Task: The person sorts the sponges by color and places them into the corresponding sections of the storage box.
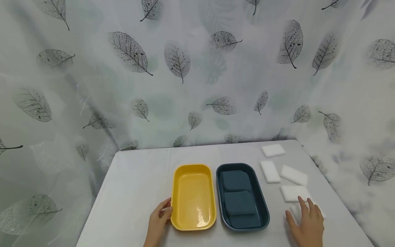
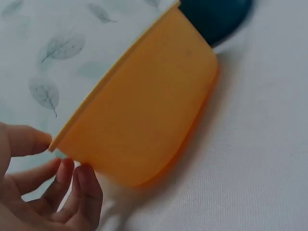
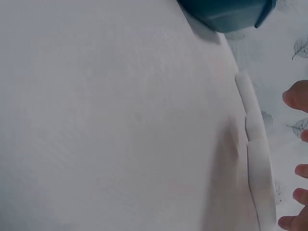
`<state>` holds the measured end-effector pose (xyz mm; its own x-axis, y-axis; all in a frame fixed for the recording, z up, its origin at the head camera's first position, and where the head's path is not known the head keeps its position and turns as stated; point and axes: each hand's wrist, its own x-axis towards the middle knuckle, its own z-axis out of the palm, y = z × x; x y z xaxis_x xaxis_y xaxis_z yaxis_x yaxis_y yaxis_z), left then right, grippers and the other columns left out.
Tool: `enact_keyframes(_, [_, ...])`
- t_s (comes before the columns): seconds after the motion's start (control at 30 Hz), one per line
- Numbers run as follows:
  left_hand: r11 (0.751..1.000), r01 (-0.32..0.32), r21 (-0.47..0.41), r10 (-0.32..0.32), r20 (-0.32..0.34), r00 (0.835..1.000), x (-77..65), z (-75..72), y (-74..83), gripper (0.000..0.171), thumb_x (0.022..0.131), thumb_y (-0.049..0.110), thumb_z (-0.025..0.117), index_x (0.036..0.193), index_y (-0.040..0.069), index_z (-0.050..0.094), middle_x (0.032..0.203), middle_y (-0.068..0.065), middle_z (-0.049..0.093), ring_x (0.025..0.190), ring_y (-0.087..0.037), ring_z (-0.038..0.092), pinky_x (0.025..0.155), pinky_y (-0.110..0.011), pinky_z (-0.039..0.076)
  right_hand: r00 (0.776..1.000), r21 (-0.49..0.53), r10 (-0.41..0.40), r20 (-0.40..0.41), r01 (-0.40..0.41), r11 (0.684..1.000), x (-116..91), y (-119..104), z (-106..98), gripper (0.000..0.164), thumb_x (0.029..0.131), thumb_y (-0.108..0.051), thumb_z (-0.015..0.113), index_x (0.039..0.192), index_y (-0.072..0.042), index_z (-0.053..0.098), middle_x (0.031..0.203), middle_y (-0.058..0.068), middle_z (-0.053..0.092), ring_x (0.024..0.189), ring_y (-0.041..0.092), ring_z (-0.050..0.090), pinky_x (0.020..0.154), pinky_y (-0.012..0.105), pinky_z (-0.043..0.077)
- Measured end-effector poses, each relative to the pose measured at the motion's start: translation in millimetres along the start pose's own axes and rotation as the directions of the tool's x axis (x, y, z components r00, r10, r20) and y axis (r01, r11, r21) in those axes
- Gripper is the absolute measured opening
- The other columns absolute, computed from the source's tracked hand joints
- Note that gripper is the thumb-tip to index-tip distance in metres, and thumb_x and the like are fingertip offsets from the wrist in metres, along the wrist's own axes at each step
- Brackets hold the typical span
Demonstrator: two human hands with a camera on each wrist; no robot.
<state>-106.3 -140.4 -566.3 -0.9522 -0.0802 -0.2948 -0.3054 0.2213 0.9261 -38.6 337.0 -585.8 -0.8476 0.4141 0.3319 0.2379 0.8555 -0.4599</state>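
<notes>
A yellow rectangular tray point(image 1: 193, 192) stands on the table. My left hand point(image 1: 158, 219) pinches its near left rim; in the left wrist view the thumb meets the rim and curled fingers point(image 2: 89, 183) touch the side below. Beside it to the right stands a dark blue tray point(image 1: 243, 223) with two same-coloured rectangular shapes inside; I cannot tell if they are loose. My right hand point(image 1: 308, 224) hovers with spread fingers over the nearest white sponge-like block point(image 1: 321, 213), partly hiding it. Nothing is in its grasp. Just beyond lies another white block point(image 1: 294, 193).
More white blocks lie behind on the right: one at the far edge point(image 1: 273, 150), one near the blue tray point(image 1: 270, 171) and one slanted point(image 1: 294, 175). The white-covered table point(image 1: 139, 181) ends at a leaf-patterned curtain point(image 1: 197, 85) behind and at both sides.
</notes>
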Motion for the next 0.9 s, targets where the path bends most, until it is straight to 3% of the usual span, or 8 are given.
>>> enact_keyframes(0.17, [0.985, 0.062, -0.161, -0.048, 0.089, 0.995, 6.3, -9.0, -4.6, 0.056, 0.098, 0.027, 0.07, 0.148, 0.005, 0.056, 0.131, -0.015, 0.057, 0.1, -0.015, 0.068, 0.081, -0.031, 0.064, 0.994, -0.104, 0.007, 0.109, 0.004, 0.995, 4.3, 7.3, 6.4, 0.064, 0.087, -0.023, 0.075, 0.141, 0.004, 0.05, 0.144, 0.041, 0.044, 0.13, 0.067, 0.039, 0.1, 0.086, 0.034])
enact_keyframes(0.27, [0.976, 0.072, -0.206, -0.049, 0.115, 0.992, 9.4, -11.9, -6.8, 0.057, 0.096, 0.024, 0.073, 0.148, 0.004, 0.056, 0.127, -0.012, 0.057, 0.096, -0.015, 0.068, 0.081, -0.032, 0.064, 0.988, -0.135, 0.046, 0.149, -0.026, 0.991, 4.1, 7.4, 6.8, 0.063, 0.088, -0.024, 0.073, 0.141, 0.003, 0.05, 0.146, 0.039, 0.044, 0.131, 0.063, 0.039, 0.102, 0.086, 0.032])
enact_keyframes(0.43, [0.946, 0.096, -0.31, -0.049, 0.157, 0.986, 16.0, -14.4, -14.1, 0.06, 0.094, 0.018, 0.075, 0.147, -0.001, 0.054, 0.12, -0.008, 0.059, 0.093, -0.014, 0.067, 0.077, -0.031, 0.063, 0.977, -0.173, 0.139, 0.162, -0.111, 0.979, 4.9, 8.1, 3.5, 0.061, 0.09, -0.023, 0.068, 0.141, 0.003, 0.049, 0.149, 0.038, 0.039, 0.14, 0.066, 0.028, 0.109, 0.086, 0.024])
enact_keyframes(0.57, [0.915, 0.119, -0.385, -0.044, 0.196, 0.98, 19.8, -14.6, -24.6, 0.062, 0.095, 0.015, 0.074, 0.149, -0.004, 0.05, 0.117, -0.005, 0.062, 0.095, -0.013, 0.068, 0.077, -0.031, 0.064, 0.967, -0.201, 0.167, 0.195, -0.127, 0.971, 6.2, 11.0, 3.0, 0.06, 0.09, -0.021, 0.068, 0.139, 0.006, 0.049, 0.149, 0.04, 0.035, 0.14, 0.071, 0.024, 0.11, 0.085, 0.026])
enact_keyframes(0.73, [0.891, 0.086, -0.445, -0.003, 0.184, 0.983, 21.4, -13.8, -37.0, 0.054, 0.097, 0.008, 0.069, 0.144, -0.008, 0.05, 0.115, -0.007, 0.065, 0.096, -0.014, 0.07, 0.076, -0.032, 0.065, 0.976, -0.153, 0.159, 0.148, -0.136, 0.979, 2.7, 13.4, 4.8, 0.061, 0.086, -0.018, 0.072, 0.138, 0.006, 0.051, 0.146, 0.041, 0.038, 0.137, 0.071, 0.029, 0.106, 0.086, 0.03])
enact_keyframes(0.9, [0.878, 0.042, -0.476, 0.044, 0.167, 0.985, 25.1, -12.2, -39.7, 0.051, 0.095, 0.006, 0.069, 0.141, -0.009, 0.052, 0.115, -0.009, 0.065, 0.097, -0.015, 0.07, 0.072, -0.032, 0.065, 0.952, -0.108, 0.284, 0.113, -0.273, 0.956, 6.7, 16.3, 5.9, 0.08, 0.085, -0.03, 0.073, 0.149, 0.004, 0.04, 0.155, 0.043, 0.027, 0.145, 0.067, 0.022, 0.106, 0.086, 0.027])
